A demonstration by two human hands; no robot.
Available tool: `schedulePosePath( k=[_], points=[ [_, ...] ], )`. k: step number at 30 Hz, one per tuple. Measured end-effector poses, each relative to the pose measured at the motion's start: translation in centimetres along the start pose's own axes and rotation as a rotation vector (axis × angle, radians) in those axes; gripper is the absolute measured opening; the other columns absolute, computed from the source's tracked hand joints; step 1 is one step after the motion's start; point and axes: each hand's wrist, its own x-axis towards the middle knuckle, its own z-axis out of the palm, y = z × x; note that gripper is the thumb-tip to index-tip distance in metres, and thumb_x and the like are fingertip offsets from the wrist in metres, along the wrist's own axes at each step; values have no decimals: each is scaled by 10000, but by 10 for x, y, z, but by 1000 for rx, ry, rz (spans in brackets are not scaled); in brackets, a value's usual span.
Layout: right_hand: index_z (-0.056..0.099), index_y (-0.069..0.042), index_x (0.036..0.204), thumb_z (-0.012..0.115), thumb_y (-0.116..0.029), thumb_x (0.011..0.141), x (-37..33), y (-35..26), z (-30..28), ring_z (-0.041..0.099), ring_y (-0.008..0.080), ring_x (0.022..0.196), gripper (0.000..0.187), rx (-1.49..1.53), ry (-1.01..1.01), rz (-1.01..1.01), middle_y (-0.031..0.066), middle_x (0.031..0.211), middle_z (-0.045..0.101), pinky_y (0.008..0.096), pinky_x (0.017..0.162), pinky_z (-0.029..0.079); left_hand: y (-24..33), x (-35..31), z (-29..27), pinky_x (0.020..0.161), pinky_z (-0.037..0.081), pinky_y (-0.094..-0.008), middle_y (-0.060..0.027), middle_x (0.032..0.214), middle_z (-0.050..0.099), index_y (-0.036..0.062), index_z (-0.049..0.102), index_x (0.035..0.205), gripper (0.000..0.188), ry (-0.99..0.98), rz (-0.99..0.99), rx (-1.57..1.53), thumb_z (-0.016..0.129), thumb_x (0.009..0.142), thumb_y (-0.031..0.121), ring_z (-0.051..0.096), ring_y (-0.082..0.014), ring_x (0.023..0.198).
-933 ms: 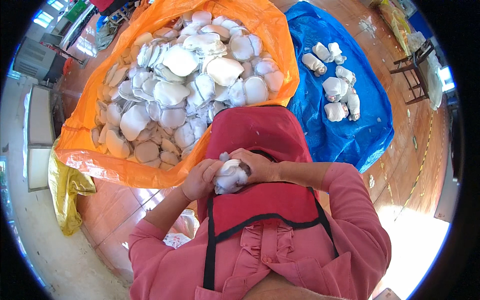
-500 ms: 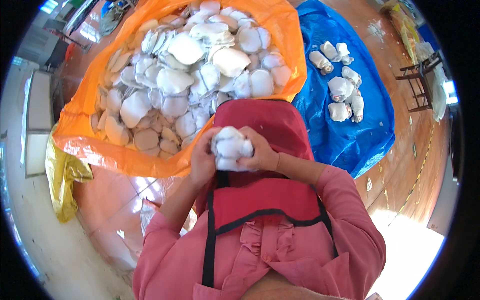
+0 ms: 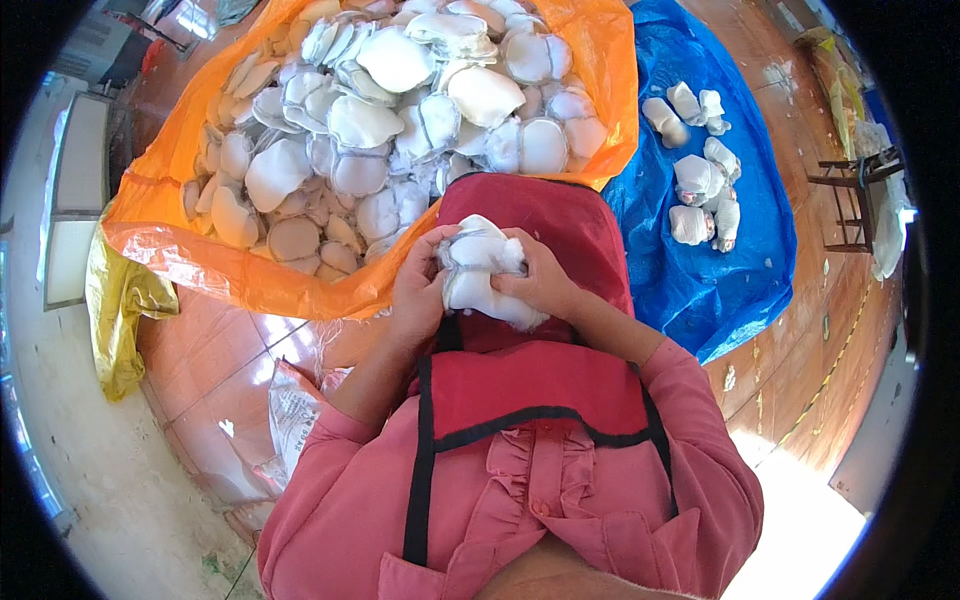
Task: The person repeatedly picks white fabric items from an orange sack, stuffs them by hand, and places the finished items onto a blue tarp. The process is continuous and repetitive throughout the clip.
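Observation:
My left hand [image 3: 420, 285] and my right hand [image 3: 545, 278] grip a bundle of white padded fabric pieces [image 3: 482, 262] between them, above my lap. Its soft pieces bulge and fold, and a greyish seam runs across it. The fingers of my left hand wrap its left side, while my right thumb presses on the right side; the undersides are hidden. Beneath the bundle lies the red apron [image 3: 540, 390] with black edging. Just beyond my hands, an orange sheet [image 3: 165, 240] holds a large heap of similar white pads [image 3: 360, 120].
At the right a blue sheet [image 3: 740, 270] carries several rolled white bundles [image 3: 700, 180]. A dark wooden stool [image 3: 850, 205] stands farther right on the tiled floor [image 3: 210, 350]. A yellow sack [image 3: 125, 310] lies by the left wall, and a white printed bag [image 3: 292, 410] is beside my left arm.
The bundle has turned in my hands and looks looser, with its pieces more spread. Both hands still hold it. The view has shifted slightly, moving the heap and sheets up and to the right.

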Motion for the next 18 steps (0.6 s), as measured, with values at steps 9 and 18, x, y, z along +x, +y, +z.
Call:
schedulePosePath(
  k=[9, 18],
  points=[
    [515, -17, 1265, 707, -181, 772, -17, 22, 21, 605, 210, 1036, 554, 28, 94, 73, 127, 1102, 632, 356, 918, 480, 3, 0, -11, 750, 544, -270, -89, 1034, 654, 23, 630, 1116, 228, 53, -315, -78, 648, 889, 9, 636, -146, 904],
    [512, -25, 1253, 722, -181, 777, -7, 27, 29, 598, 199, 1017, 542, 24, 109, 10, 114, 1108, 614, 358, 900, 486, 1, 4, -14, 729, 549, -274, -77, 1031, 611, 49, 551, 1069, 317, 25, -267, -108, 724, 815, -26, 626, -154, 898]
  ],
)
